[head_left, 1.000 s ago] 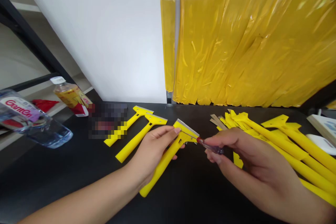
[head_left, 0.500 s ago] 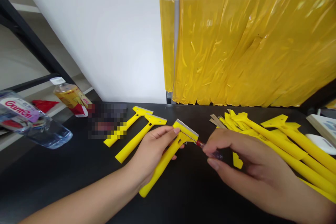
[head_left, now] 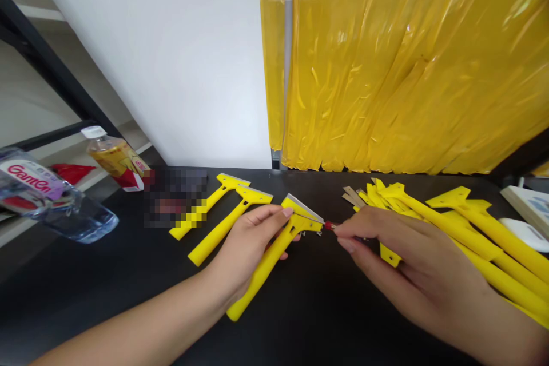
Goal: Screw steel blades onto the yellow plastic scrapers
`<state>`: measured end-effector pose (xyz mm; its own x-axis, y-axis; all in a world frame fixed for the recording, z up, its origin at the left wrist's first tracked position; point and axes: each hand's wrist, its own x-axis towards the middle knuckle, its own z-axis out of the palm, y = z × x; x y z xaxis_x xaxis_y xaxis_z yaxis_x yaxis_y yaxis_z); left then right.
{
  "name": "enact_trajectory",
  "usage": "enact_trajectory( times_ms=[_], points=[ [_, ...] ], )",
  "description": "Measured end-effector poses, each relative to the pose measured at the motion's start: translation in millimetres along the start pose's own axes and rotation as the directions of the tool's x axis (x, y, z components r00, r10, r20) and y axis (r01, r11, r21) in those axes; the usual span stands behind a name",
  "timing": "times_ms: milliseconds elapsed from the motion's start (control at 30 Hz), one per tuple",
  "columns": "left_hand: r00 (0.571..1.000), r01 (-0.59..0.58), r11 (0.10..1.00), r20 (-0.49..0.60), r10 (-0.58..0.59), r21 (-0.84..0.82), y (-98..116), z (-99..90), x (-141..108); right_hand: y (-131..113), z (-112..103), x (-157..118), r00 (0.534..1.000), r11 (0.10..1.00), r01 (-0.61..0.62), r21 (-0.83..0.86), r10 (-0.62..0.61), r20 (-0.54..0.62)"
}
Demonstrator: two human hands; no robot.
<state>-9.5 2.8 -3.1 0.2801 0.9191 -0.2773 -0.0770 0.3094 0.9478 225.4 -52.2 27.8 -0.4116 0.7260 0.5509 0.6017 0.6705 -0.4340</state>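
My left hand (head_left: 253, 246) is closed around the head end of a yellow scraper (head_left: 261, 283), its thumb pressing near the metal blade (head_left: 303, 206). The scraper's handle slants down toward me. In my right hand (head_left: 412, 257) a small screwdriver (head_left: 329, 226) is pinched between thumb and fingers; its red collar shows, while most of its handle is hidden. The screwdriver's thin shaft lies across the scraper head below the blade. Small metal screws (head_left: 319, 233) show by the head's lower edge. Two more bladed scrapers (head_left: 221, 223) lie left of my left hand.
Several yellow scraper handles (head_left: 446, 223) and loose yellow head pieces (head_left: 373, 197) are piled at the right. A water bottle (head_left: 64, 200) and a juice bottle (head_left: 115, 157) stand at the left. Behind the black table (head_left: 291, 309) hang a white panel and yellow plastic sheeting.
My right fingers have shifted on the screwdriver, now covering most of its clear handle. The screwdriver has tilted slightly upward at the handle end. My left hand and the scraper stay nearly still.
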Motion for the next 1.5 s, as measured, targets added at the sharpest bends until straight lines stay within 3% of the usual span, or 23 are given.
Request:
enact_trajectory(
  times_ms=[100, 400, 600, 900, 1067, 1300, 1500],
  points=[
    [1.0, 0.008, 1.0, -0.006, -0.008, 0.003, 0.0, -0.2, 0.3, -2.7, -0.8, -2.7, 0.999, 0.998, -0.05, 0.026, 0.049, 0.015],
    [1.0, 0.01, 1.0, -0.005, -0.01, 0.005, 0.2, 0.9, -0.8, 1.7, 0.4, 2.1, 0.999, 0.998, 0.032, -0.058, -0.032, 0.005],
    [1.0, 0.007, 1.0, -0.009, -0.007, -0.005, 2.0, 2.6, -3.0, -4.9, -1.8, -3.1, 0.999, 0.999, -0.029, 0.024, 0.028, 0.026],
    [1.0, 0.008, 1.0, -0.009, -0.008, 0.005, 2.7, 2.7, -2.5, 2.0, 1.2, 1.7, 0.998, 0.993, 0.064, -0.096, -0.065, -0.009],
    [1.0, 0.008, 1.0, -0.003, -0.008, 0.008, 2.0, 1.9, -2.1, -2.5, -3.4, 1.0, 0.999, 0.998, 0.046, -0.038, -0.046, 0.009],
    [0.999, 0.025, 0.999, -0.026, -0.025, -0.021, 2.0, 1.6, -0.6, 1.8, 4.3, -4.4, 0.995, 0.989, -0.008, -0.149, -0.007, -0.101],
    [1.0, 0.016, 1.0, -0.024, -0.017, -0.017, 2.3, 2.0, -1.4, -1.9, 1.0, -0.5, 0.998, 0.992, 0.053, -0.111, -0.056, -0.021]
  ],
)
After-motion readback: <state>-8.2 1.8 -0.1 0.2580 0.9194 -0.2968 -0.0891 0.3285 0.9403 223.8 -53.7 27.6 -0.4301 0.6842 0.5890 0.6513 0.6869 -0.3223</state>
